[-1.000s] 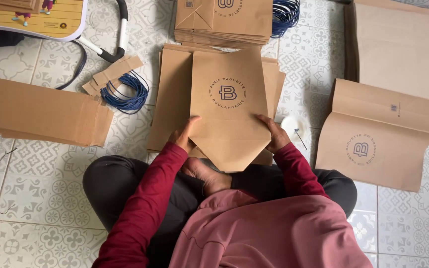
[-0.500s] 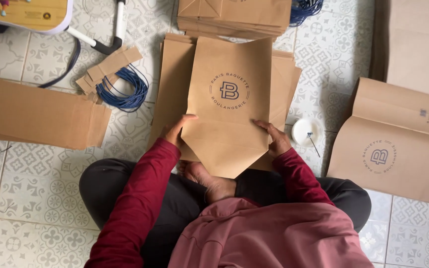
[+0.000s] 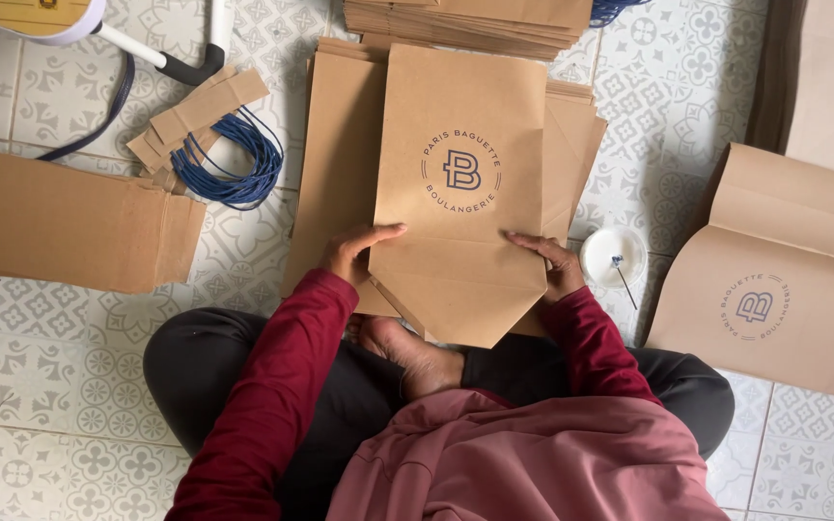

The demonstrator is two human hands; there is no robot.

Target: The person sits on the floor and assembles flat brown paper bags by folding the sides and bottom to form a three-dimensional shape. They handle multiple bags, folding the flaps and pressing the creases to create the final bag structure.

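A flat brown paper bag [image 3: 460, 183] with a round dark printed emblem lies on a stack of similar bags [image 3: 340, 154] on the tiled floor, its folded pointed bottom toward me. My left hand [image 3: 354, 253] presses the bag's left edge near the fold. My right hand [image 3: 552, 265] holds the bag's right edge at the same height. Both arms wear dark red sleeves. I sit cross-legged, a bare foot [image 3: 407, 352] under the bag's tip.
A long brown cardboard box [image 3: 69, 227] lies at left. Coiled blue cord [image 3: 229, 164] and small cardboard strips [image 3: 200, 111] sit beside it. A white round dish [image 3: 613, 257] is right of the bag. More finished bags [image 3: 784, 280] lie at right, another stack [image 3: 475, 19] at the top.
The view has shifted and closed in on the bag. Both hands have slid slightly along the bag's lower edges, staying on it.
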